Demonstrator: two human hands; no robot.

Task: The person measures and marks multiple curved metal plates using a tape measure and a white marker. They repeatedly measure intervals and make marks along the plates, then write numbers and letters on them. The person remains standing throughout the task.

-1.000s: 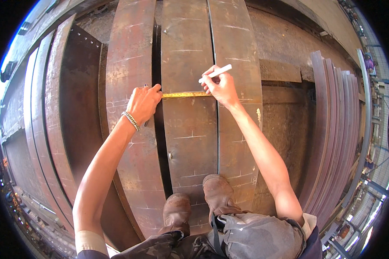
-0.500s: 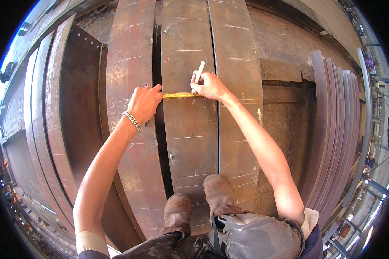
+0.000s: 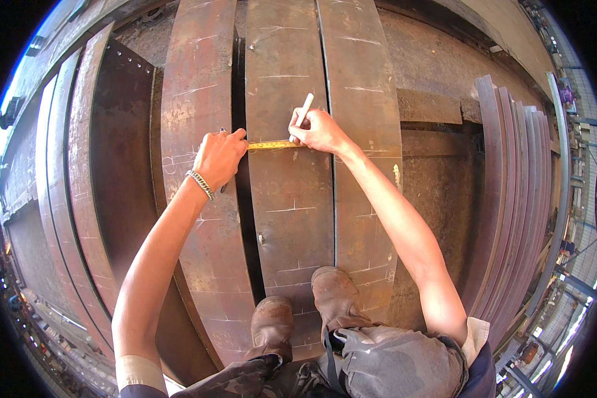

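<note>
Long rusty steel plates [image 3: 288, 199] ran away from the person, side by side with dark gaps between them, and a stack of curved plates [image 3: 511, 192] stood on edge off to the right. The person crouched on the middle plate, boots [image 3: 312, 308] planted near its close end. Across that plate, at right angles to its length, lay a yellow tape measure [image 3: 272, 144], stretched flat between the two hands. The left hand [image 3: 219, 158] was closed over the tape's left end at the gap, probably around the case, though the fingers hid it. The right hand [image 3: 320, 131] pinched a white marking stick [image 3: 304, 109], tilted up and away, its tip down beside the tape's right end, so the right hand was the nearer one to the spot for a mark.
</note>
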